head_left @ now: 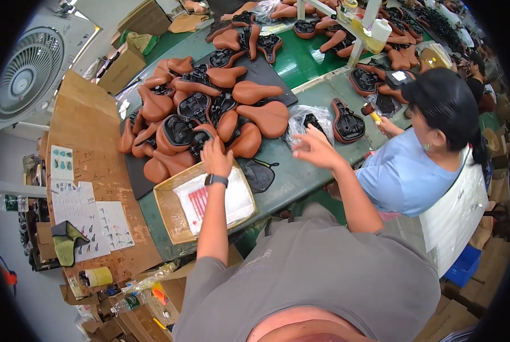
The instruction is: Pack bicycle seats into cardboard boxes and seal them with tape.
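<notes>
My left hand (216, 158) reaches over the front of a heap of brown bicycle saddles (263, 118), its fingers stretched out. It is at a saddle's black underside (200, 140); whether the fingertips touch it I cannot tell. My right hand (318, 149) hovers with fingers apart and nothing in them. Just beyond it lies a clear plastic bag (296, 122) with small black parts (311, 119). Below my left hand, an open cardboard box (166, 214) holds white sheets with a red-marked piece. Right of the bag, one saddle (348, 121) lies underside up.
A co-worker in a light blue shirt (389, 171) works close on my right, holding a hammer-like tool (371, 113). A cardboard panel (89, 137) with pinned sheets and a fan (29, 74) stand at left. A dark cloth pouch (259, 174) lies beside the box.
</notes>
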`<state>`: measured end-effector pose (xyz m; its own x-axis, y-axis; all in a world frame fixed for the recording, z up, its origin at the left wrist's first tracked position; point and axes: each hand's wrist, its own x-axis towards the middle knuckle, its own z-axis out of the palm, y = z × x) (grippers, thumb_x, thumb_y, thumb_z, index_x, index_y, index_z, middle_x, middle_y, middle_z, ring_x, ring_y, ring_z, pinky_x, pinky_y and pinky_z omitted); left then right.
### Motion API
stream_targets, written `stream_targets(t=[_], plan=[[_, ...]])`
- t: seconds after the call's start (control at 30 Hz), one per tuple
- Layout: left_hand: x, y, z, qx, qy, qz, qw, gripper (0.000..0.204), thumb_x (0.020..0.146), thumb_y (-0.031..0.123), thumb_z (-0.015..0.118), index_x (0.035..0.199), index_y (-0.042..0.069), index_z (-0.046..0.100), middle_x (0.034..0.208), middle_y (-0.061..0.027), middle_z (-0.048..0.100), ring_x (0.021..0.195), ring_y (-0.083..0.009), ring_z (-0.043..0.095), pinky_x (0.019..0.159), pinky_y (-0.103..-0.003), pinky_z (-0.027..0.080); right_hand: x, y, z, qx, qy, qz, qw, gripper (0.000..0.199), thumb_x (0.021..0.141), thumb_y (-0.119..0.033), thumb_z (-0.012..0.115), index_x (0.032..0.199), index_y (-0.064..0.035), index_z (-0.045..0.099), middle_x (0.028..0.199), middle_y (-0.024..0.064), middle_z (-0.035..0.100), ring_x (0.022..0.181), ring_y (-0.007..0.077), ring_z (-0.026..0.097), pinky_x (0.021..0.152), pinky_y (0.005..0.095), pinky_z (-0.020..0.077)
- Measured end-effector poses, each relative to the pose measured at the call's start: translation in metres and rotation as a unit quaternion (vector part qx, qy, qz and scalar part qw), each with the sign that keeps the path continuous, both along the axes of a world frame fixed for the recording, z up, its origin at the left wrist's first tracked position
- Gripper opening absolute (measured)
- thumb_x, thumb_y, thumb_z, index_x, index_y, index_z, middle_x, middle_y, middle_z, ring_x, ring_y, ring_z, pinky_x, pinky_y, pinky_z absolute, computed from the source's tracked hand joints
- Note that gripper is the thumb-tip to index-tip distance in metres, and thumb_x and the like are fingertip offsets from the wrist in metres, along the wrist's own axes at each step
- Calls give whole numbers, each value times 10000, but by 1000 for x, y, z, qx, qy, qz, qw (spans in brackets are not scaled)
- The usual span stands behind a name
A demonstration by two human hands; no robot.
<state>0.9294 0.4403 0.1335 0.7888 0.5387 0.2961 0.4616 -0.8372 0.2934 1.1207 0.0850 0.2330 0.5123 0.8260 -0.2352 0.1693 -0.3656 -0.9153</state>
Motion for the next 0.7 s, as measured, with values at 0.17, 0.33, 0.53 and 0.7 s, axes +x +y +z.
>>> stream_targets(t=[0.17,0.33,0.53,0.7], plan=[[67,69,-41,75,70,136,985,943,907,563,827,1639,70,496,1732,-263,398,1620,-443,344,1300,-667,259,135,52,-57,112,163,-217,956,716,1010,-165,798,1642,-25,491,1267,144,739,1129,188,701,953,356,583],[92,90,-75,-51,77,173,981,1036,987,601,726,1640,-130,389,1753,-403,248,1621,-533,307,1340,-559,283,303,54,-138,90,169,-430,882,949,995,-315,833,1733,-47,301,1491,167,649,1235,262,696,975,431,612],[114,98,-73,-97,77,237,964,869,987,439,790,1633,-37,457,1782,-287,302,1624,-450,357,1312,-487,358,533,61,-238,91,249,-558,786,1281,930,-509,884,1773,-36,42,1746,254,340,1494,476,502,1096,594,550],[144,104,-94,-100,88,203,970,844,987,335,800,1639,-49,426,1789,-255,305,1623,-433,362,1306,-486,362,721,18,-309,158,227,-667,692,1130,867,-481,942,1591,69,272,1525,320,498,1344,521,613,1053,663,577]])
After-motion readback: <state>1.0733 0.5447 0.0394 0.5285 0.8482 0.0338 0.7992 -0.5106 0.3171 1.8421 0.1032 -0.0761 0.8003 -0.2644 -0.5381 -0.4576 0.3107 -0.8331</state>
